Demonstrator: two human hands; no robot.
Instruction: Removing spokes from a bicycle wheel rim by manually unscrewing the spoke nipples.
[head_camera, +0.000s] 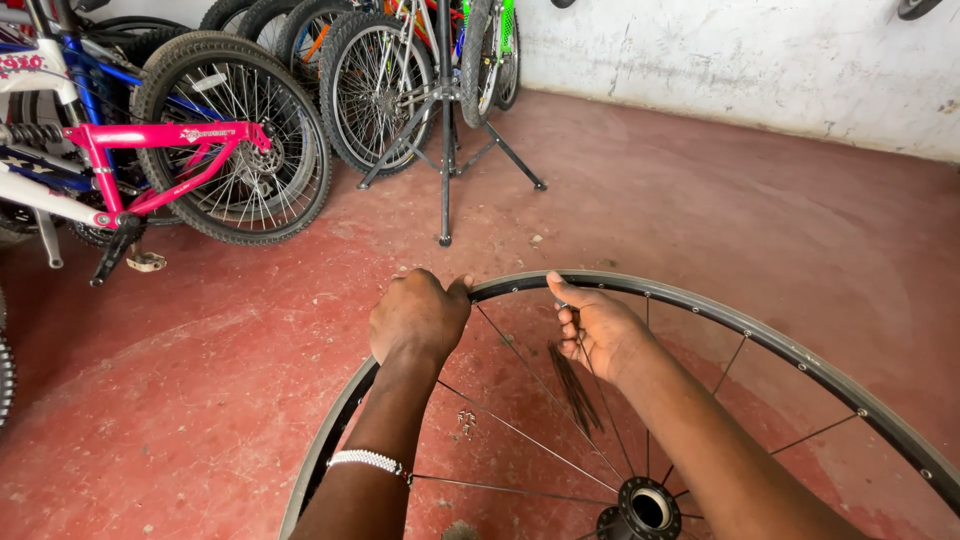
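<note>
Gripping wheel rim (800, 352) at frame centre, left hand (417, 317) closed on it.
My right hand (597, 327) pinches a spoke (600, 395) near the rim.

Both forearms are bare, with no sleeves showing anywhere up to the frame's lower edge. The left hand (418, 315) has a white beaded bracelet (368, 460) at its six o'clock, snug around the wrist. The right hand (598, 325) wears nothing, its wrist plain.
</note>
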